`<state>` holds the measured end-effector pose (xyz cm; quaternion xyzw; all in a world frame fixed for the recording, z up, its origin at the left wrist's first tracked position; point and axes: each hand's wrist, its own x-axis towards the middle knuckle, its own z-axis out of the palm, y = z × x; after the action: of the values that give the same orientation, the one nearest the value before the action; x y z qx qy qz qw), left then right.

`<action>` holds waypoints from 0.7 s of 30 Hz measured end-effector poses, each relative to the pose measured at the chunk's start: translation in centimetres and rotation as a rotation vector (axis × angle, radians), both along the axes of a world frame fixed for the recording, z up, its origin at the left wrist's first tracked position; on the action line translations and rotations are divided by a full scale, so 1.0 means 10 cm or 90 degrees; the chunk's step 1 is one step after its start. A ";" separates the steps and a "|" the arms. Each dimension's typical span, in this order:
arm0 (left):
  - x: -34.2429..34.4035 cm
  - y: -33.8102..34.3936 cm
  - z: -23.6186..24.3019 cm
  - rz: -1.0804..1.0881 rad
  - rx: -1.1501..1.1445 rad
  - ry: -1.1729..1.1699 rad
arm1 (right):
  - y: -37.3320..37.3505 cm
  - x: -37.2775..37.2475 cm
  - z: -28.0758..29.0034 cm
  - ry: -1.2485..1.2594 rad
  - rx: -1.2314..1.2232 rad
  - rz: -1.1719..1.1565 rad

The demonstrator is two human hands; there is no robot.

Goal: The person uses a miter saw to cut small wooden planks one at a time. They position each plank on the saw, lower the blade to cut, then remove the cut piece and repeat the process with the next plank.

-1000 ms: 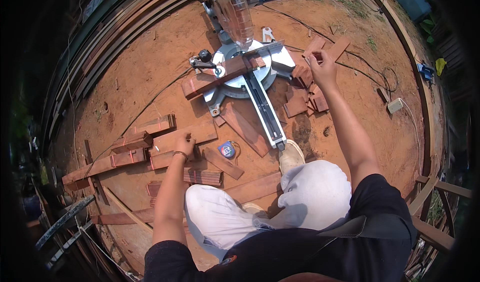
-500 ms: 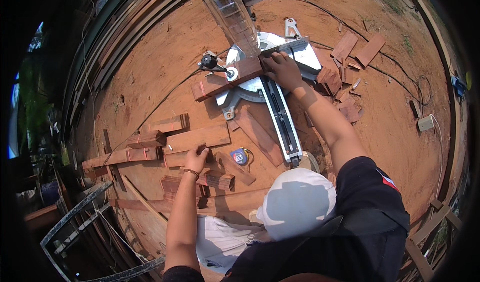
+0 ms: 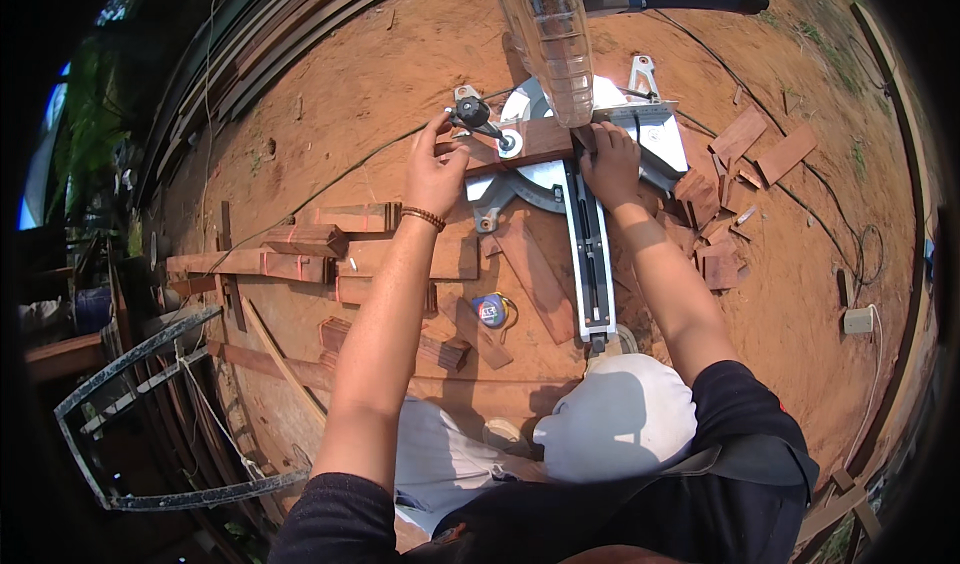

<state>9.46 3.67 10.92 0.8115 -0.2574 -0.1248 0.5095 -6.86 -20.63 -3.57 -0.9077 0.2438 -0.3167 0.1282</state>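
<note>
A dark reddish wooden block lies across the bed of a miter saw, below the saw's clear plastic bottle-like cover. My left hand is at the block's left end, thumb and fingers bent around it, close beside the black clamp knob. The block's end is mostly hidden by this hand. My right hand has its fingers curled over the wood at the block's right end, just right of the cover and above the slotted rail. Its fingertips are partly hidden.
Several wooden blocks and boards lie at left, with a blue tape measure near the rail. Wood offcuts are scattered at right. A black cable crosses the reddish ground. Long planks are stacked at far left.
My left hand has moved up and right, from the boards on the ground to the block's left end. My right hand stays at the block's right end. The view has shifted.
</note>
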 end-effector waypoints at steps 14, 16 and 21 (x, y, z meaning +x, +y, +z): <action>0.51 -0.48 0.82 -0.463 0.434 -0.463 | 0.56 -1.06 0.18 -0.005 0.123 -0.003; 0.39 -0.53 0.85 -0.386 0.502 -0.422 | 0.75 -1.01 0.20 0.013 0.143 0.047; 0.20 -0.77 0.87 -0.235 0.631 -0.319 | 0.95 -0.83 0.23 0.046 0.180 0.139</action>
<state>11.45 -4.00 19.61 0.8995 -0.4181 -0.1212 -0.0375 -15.13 -11.14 -1.25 -0.9125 0.1906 -0.2303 0.2793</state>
